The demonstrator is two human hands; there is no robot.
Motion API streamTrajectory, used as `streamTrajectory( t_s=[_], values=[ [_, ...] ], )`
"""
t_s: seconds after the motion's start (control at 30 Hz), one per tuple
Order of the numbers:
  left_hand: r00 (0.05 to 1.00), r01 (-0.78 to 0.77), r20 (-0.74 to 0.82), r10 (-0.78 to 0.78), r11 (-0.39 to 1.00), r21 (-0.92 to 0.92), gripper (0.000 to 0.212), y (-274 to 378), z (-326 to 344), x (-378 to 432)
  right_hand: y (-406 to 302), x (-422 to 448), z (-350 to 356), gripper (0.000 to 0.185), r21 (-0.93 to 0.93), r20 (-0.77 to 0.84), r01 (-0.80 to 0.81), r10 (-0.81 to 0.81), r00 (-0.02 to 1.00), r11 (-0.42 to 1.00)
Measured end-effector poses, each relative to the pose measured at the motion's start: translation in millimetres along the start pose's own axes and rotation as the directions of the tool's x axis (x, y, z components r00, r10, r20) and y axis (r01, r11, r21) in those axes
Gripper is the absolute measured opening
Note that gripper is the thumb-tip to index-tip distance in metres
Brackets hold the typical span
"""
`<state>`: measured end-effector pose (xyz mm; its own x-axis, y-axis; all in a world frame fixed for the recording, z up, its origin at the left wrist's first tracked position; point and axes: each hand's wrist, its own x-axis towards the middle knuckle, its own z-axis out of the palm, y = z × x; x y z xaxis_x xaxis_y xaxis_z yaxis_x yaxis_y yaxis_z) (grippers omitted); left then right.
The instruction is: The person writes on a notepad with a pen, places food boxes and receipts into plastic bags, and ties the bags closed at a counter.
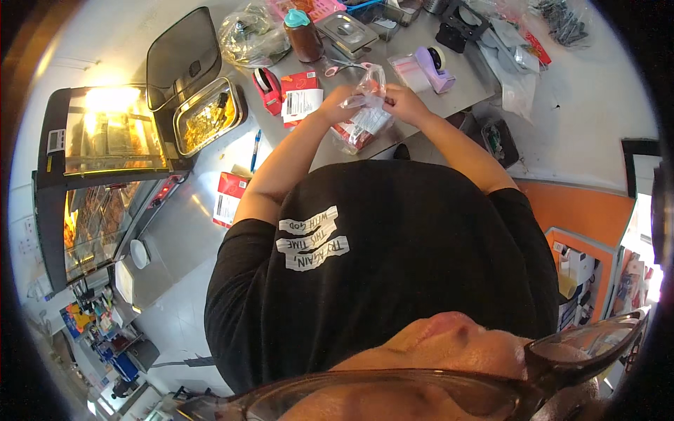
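At the steel counter's front edge, a clear plastic bag (pixel 363 126) holds a red package with a white printed slip on it. My left hand (pixel 341 105) pinches the bag's gathered neck from the left. My right hand (pixel 405 105) grips the same neck from the right, its fingers bent around the plastic. The bag's handle loops stand up between both hands. Just behind them lie pink-handled scissors (pixel 347 67). Left of my left hand is a red box (pixel 299 79) with a printed slip lying over it.
A red tape dispenser (pixel 267 90) and a purple tape dispenser (pixel 434 71) flank the work spot. Behind stand a brown sauce bottle (pixel 304 39) and a lidded steel pan (pixel 347 32). Leftward are a food tray (pixel 208 116), a blue pen (pixel 256 150) and a lit glass warmer (pixel 113 131).
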<state>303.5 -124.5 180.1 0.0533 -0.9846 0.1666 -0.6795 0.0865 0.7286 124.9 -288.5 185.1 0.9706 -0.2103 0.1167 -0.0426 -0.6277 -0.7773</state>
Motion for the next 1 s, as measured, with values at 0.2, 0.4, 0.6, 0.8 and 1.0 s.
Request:
streamTrajectory(
  t_s=[0.2, 0.4, 0.6, 0.8, 1.0],
  values=[
    [0.988, -0.15, -0.029, 0.152, 0.986, 0.066, 0.024, -10, 8, 11, 6, 8, 7, 0.033, -0.056, 0.02, -0.02, 0.021, 1.0, 0.998],
    [0.908, 0.267, -0.33, -0.257, 0.964, -0.014, 0.023, 3, 41, 7, -5, -8, 25, 0.018, -0.022, -0.198, -0.099, 0.093, 0.976, 0.995],
    [0.759, 0.549, -0.373, -0.533, 0.833, -0.072, 0.025, 33, 44, 8, -4, -13, 44, 0.013, -0.064, -0.397, 0.015, -0.039, 0.917, 0.998],
    [0.841, 0.518, -0.115, -0.529, 0.848, -0.112, 0.029, 21, 26, 12, 3, -12, 47, 0.011, 0.24, -0.279, -0.142, 0.208, 0.937, 0.961],
    [0.909, 0.397, -0.058, -0.412, 0.901, -0.174, 0.023, 11, 26, -4, 11, -16, 38, 0.018, 0.265, -0.235, -0.093, 0.158, 0.959, 0.96]
  ],
)
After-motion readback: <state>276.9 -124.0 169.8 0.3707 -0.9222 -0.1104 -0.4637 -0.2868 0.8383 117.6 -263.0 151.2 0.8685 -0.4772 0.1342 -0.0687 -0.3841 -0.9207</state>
